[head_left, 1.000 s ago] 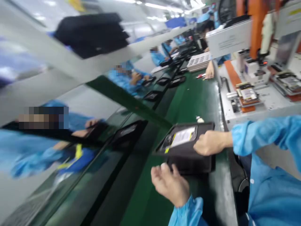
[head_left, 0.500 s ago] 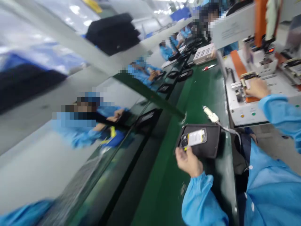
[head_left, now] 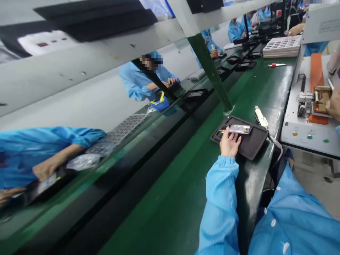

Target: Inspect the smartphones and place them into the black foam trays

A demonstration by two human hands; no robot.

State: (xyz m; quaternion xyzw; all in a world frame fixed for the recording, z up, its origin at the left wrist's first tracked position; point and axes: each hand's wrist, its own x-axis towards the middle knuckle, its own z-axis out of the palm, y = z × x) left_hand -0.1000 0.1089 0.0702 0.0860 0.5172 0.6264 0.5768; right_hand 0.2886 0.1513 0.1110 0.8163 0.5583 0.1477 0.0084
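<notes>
- The left hand (head_left: pixel 230 143) is lying flat on the black tray (head_left: pixel 252 144), fingers loosely spread and pointing at the phone-like device (head_left: pixel 239 129) that is sitting in the tray's recess; the fingertips are touching or nearly touching the device's near edge, which looks like steadying or nudging it rather than gripping it.
- The tray is resting on the green conveyor table (head_left: pixel 186 191), near its right edge, within easy reach of the person's blue sleeve (head_left: pixel 220 198).
- The right hand (head_left: pixel 334 108) is showing only partly at the frame's right edge, reaching to the orange fixture (head_left: pixel 322 97) on the white machine base (head_left: pixel 308 124); I cannot tell whether it is closed on anything (most of it is cut off).
- Just beyond the tray a white handheld tool (head_left: pixel 261 117) is lying on the table, its cable trailing off toward the table's edge, parked where either hand could be picking it up.
- Farther along, a red pen (head_left: pixel 276 65) and a stack of white grid trays (head_left: pixel 283 47) are sitting on the table.
- Across the belt, co-workers in blue coats are handling similar black trays; one co-worker's hand (head_left: pixel 44 171) is holding one at lower left.
</notes>
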